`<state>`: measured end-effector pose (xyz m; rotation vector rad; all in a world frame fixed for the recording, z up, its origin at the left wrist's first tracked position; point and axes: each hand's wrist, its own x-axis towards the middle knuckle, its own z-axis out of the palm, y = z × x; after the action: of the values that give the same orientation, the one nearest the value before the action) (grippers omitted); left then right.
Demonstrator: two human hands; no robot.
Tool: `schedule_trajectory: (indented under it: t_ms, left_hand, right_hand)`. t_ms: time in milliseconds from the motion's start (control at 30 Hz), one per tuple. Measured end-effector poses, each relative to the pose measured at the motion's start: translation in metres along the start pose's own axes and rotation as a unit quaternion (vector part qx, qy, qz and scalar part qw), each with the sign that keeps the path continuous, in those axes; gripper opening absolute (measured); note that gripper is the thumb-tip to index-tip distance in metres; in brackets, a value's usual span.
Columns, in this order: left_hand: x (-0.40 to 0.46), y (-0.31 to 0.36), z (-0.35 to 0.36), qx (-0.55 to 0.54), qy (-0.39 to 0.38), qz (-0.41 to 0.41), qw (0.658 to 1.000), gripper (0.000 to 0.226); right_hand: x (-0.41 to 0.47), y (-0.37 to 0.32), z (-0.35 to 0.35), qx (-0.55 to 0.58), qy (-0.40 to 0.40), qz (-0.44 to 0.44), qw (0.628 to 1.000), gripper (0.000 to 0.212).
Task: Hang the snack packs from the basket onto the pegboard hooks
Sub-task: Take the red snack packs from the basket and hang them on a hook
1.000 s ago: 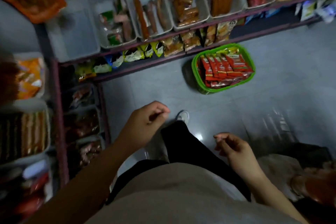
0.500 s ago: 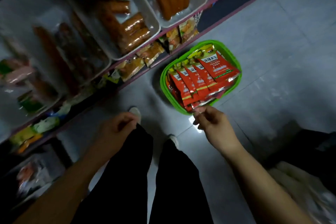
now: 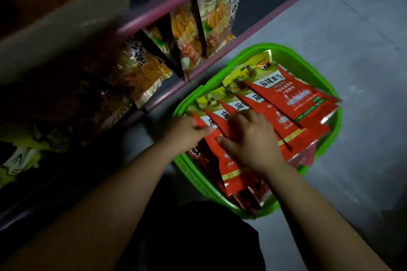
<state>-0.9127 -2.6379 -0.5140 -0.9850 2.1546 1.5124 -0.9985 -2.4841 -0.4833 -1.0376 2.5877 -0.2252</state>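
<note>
A green basket (image 3: 284, 55) stands on the grey floor beside the shelf, filled with a fanned row of red snack packs (image 3: 293, 103) with white labels. My left hand (image 3: 187, 133) is at the near-left end of the row, thumb and fingers pinching the top of a red pack there. My right hand (image 3: 251, 138) lies over the packs just to the right, fingers curled down among them, the thumb pressed on a pack. No pegboard hooks are in view.
A pink-edged shelf (image 3: 176, 0) runs diagonally along the left, with yellow and orange snack bags (image 3: 187, 37) hanging or standing under it. White trays of goods sit above. Grey floor tiles (image 3: 352, 28) lie right of the basket. My dark trouser legs are below.
The view has dropped close to the basket. Both hands have moved forward from in front of my legs into the basket and now touch the red packs.
</note>
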Motion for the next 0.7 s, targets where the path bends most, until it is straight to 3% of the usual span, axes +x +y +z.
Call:
schedule_trajectory:
  t_ms: [133, 233, 300, 400, 467, 567, 700]
  left_hand:
    - [-0.004, 0.016, 0.007, -0.188, 0.066, -0.039, 0.979, 0.021]
    - [-0.015, 0.023, -0.005, -0.351, 0.114, -0.052, 0.928, 0.019]
    - [-0.024, 0.020, -0.017, -0.450, 0.079, -0.057, 0.888, 0.016]
    - [-0.036, 0.015, -0.023, -0.430, 0.061, -0.055, 0.899, 0.024]
    - [-0.048, 0.016, -0.024, -0.379, 0.135, -0.034, 0.915, 0.011]
    - [-0.064, 0.016, -0.037, -0.353, 0.211, 0.001, 0.912, 0.024]
    - [-0.096, 0.020, -0.062, -0.290, 0.236, 0.098, 0.922, 0.025]
  right_hand:
    - [-0.006, -0.007, -0.005, -0.058, 0.123, -0.053, 0.989, 0.021]
    - [-0.011, -0.011, -0.013, 0.050, 0.146, -0.097, 0.983, 0.010]
    - [-0.016, -0.023, -0.015, 0.129, 0.135, -0.097, 0.978, 0.006]
    - [-0.023, -0.050, -0.009, 0.215, 0.120, -0.089, 0.965, 0.007]
    - [-0.028, -0.068, -0.005, 0.243, 0.101, -0.090, 0.961, 0.010]
    - [-0.036, -0.085, -0.009, 0.274, 0.077, -0.113, 0.952, 0.018]
    - [-0.019, -0.082, -0.037, 0.349, 0.166, -0.066, 0.920, 0.032]
